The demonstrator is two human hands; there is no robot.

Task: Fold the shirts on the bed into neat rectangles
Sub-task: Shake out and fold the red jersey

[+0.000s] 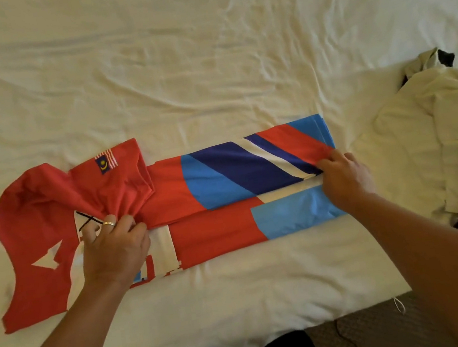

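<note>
Mid-fold: far side of red jersey brought over twd you, near side not yet done.
Your L hand pinches the bunched sleeve at collar end; R hand pinches the folded edge at hem end; jersey spans btwn both hands on the bed; next, I'd judge: flatten sleeve inward, then fold near side; white shirt lies crumpled beyond your R hand.

Beyond the red jersey the wrinkled bed sheet lies open across its whole width. A crumpled white shirt blocks the right side near the edge.
</note>
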